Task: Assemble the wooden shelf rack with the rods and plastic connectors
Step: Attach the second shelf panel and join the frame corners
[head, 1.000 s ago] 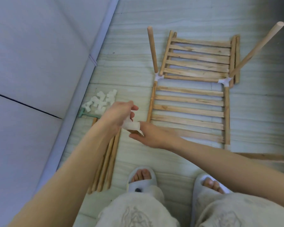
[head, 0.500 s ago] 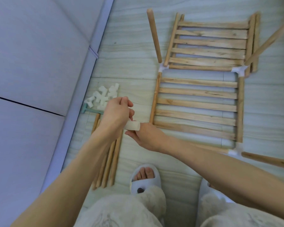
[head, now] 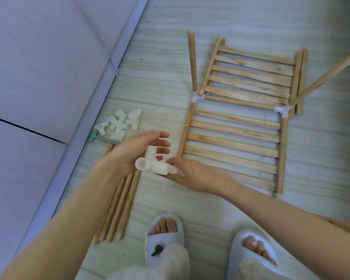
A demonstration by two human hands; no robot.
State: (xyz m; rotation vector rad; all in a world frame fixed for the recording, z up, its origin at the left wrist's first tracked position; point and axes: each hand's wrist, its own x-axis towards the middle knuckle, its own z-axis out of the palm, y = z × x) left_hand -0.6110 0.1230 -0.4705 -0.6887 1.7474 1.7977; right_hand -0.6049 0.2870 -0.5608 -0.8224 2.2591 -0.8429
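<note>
**White connector held between both hands above the floor**

The white plastic connector (head: 153, 163), a multi-socket piece with one round opening facing the camera, sits in front of the lower left corner of the slatted shelf panel (head: 233, 138). The left hand (head: 137, 152) cradles it from behind, fingers spread and nearly straight. The right hand (head: 187, 173) pinches its right-hand socket between thumb and fingertips. Left of the connector lies a pile of spare connectors (head: 120, 123); below it, a bundle of loose rods (head: 119, 207). Beyond it, an upright rod (head: 192, 59) rises from the panel's far left joint. Near the camera, two slippers (head: 164, 241).
</note>
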